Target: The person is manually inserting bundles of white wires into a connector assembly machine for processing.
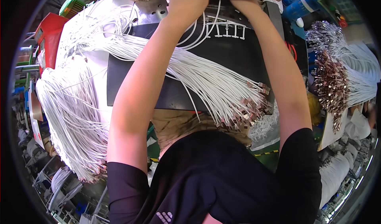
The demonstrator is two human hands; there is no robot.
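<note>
Both arms stretch forward to the upper edge of the head view. My left hand [189,2] and my right hand [240,1] are partly cut off there, and their fingers are hidden. Between them a single white cable [219,6] runs up out of view. Just below lies a thin white plastic sprue [226,36] with short branches, on a black work surface [242,53]. Under my left forearm passes a thick bundle of white cables [206,79], its metal plug ends fanned out toward the lower right, near my lap.
Another bundle of white cables [73,101] hangs over the left edge of the white table [101,61]. More cables with metal plugs [331,77] are piled at the right. A red bin [51,35] stands far left. A clear bag of white plastic bits [264,129] sits below the work surface.
</note>
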